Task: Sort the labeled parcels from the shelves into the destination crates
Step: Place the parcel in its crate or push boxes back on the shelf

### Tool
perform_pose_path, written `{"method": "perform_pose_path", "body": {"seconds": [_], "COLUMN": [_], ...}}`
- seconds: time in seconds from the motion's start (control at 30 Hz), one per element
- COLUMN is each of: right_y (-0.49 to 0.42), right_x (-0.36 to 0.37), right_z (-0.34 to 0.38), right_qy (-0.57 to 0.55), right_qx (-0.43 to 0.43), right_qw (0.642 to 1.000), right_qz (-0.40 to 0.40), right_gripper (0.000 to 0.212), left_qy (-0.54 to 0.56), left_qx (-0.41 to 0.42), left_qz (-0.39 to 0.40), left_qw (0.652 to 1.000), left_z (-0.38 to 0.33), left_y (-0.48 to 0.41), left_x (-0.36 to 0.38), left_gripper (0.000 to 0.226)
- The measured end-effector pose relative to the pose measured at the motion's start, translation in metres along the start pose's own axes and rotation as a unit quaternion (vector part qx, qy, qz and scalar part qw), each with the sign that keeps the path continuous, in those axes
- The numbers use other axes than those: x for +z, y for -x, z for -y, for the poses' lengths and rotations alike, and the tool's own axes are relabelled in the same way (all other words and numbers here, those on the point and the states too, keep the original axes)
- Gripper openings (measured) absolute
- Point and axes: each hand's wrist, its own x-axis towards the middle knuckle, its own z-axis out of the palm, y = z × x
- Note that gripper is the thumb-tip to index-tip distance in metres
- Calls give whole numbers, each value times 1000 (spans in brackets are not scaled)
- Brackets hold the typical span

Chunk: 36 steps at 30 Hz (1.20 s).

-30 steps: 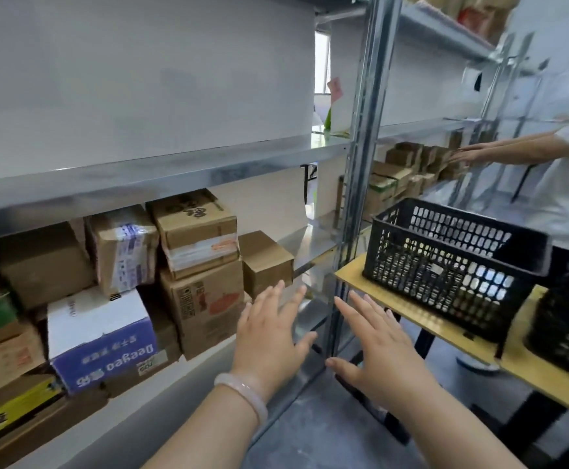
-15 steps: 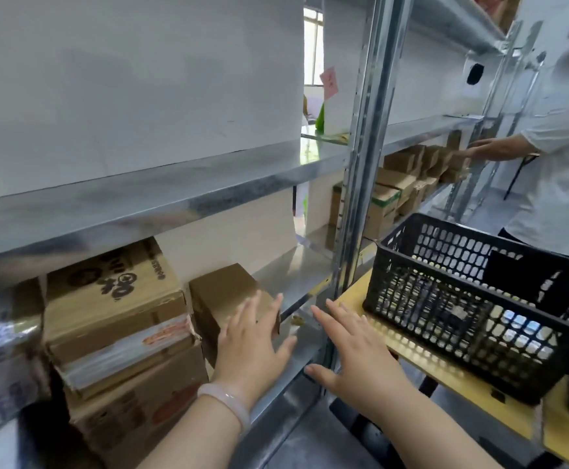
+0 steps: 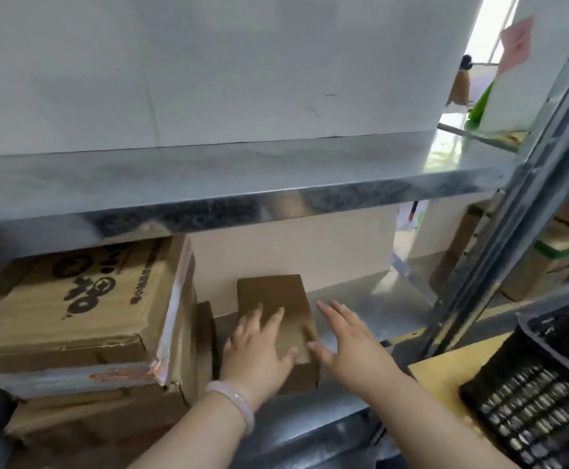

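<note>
Ten fingers (image 3: 277, 316) straight: left hand (image 3: 259, 355) on parcel (image 3: 271, 294), right hand (image 3: 352, 352) just beside

Small plain brown parcel (image 3: 278, 309) on shelf (image 3: 361, 306), beside stacked boxes (image 3: 73, 319).

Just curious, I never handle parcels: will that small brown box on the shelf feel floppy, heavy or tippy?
The small brown box is probably stiff: crisp cardboard edges. Likely light, dwarfed by the printed carton. Flat on the shelf, it should not tip.
</note>
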Motion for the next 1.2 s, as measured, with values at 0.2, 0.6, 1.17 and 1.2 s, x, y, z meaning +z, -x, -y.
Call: {"method": "perform_pose_path", "body": {"seconds": [0.2,0.6,1.17,1.2], "right_y": [-56,-56,143,159], "right_x": [22,28,-40,-43], "right_z": [-30,-40,6,13], "right_qy": [-87,-393,-464,-462], "right_qx": [18,55,-82,-93], "right_qw": [988,896,877,875], "right_qz": [124,198,-94,-108], "right_gripper": [87,54,67,61], "left_qy": [41,104,158,162], "left_qx": [-140,-196,2,8], "left_qz": [19,-37,-235,-245], "left_qw": [989,974,959,956], "left_z": [-5,-19,-83,-85], "left_y": [-22,-10,173,190], "left_x": [17,16,-44,-49], "left_gripper": [74,75,93,90]}}
